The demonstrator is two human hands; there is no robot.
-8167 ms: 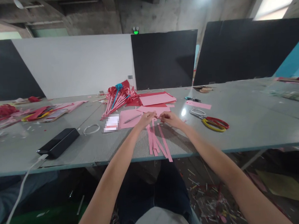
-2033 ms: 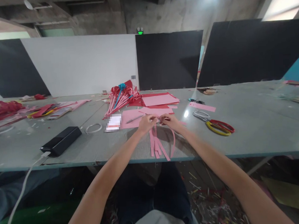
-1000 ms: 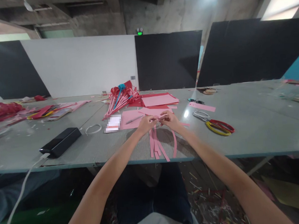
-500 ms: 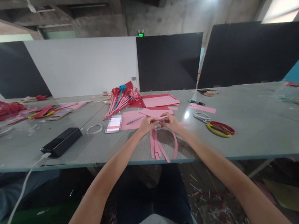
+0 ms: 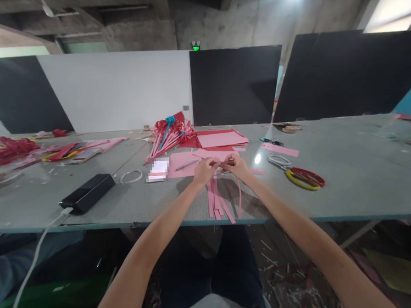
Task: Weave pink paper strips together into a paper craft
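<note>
My left hand (image 5: pixel 204 169) and my right hand (image 5: pixel 236 165) meet over the grey table (image 5: pixel 348 183), fingers pinched together on a pink paper strip (image 5: pixel 240 200) that curls down from them. Several loose pink strips (image 5: pixel 216 201) lie under my hands and reach the table's front edge. Pink paper sheets (image 5: pixel 183 164) with a pen (image 5: pixel 186 164) on them lie just beyond my left hand.
Red and yellow scissors (image 5: pixel 305 177) lie to the right. A bundle of red and pink paper flowers (image 5: pixel 168 133) and red and pink sheets (image 5: pixel 220 138) sit behind. A black power bank (image 5: pixel 86 192) with a white cable (image 5: pixel 32 264) lies left. Paper scraps litter the floor.
The strip in my fingers, flat on the table at first, now hangs curled from my hands. My hands have stayed close together, working its upper end.
</note>
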